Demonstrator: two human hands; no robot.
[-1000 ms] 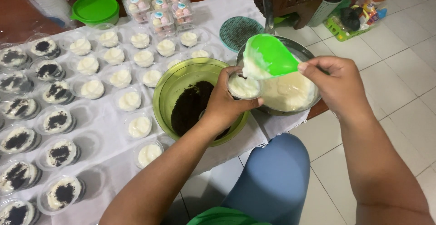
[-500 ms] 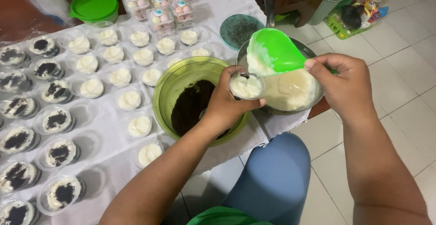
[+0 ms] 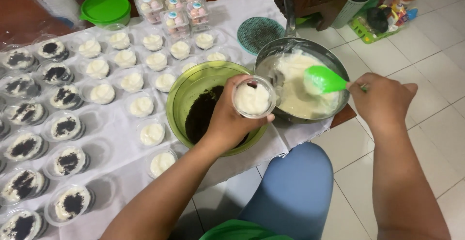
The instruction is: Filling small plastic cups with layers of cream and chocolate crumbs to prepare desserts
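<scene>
My left hand (image 3: 227, 119) holds a small clear plastic cup (image 3: 253, 97) filled with white cream, just above the rim of a green bowl (image 3: 181, 94) of dark crumbs. My right hand (image 3: 382, 99) grips the handle of a green spatula (image 3: 322, 79), whose blade rests in the white cream inside a metal bowl (image 3: 334, 61). The cup sits at the left edge of the metal bowl.
Rows of small cups fill the white cloth (image 3: 111, 123): several cream-only cups (image 3: 131, 81) in the middle, several crumb-topped cups (image 3: 65, 126) at left. A green lidded tub (image 3: 106, 7), stacked filled boxes (image 3: 172, 7) and a round teal lid (image 3: 260, 34) lie behind. Tiled floor at right.
The spatula has dropped from above the cup down into the metal bowl's cream. My right hand moved right and lower. The cup stays in my left hand, now full.
</scene>
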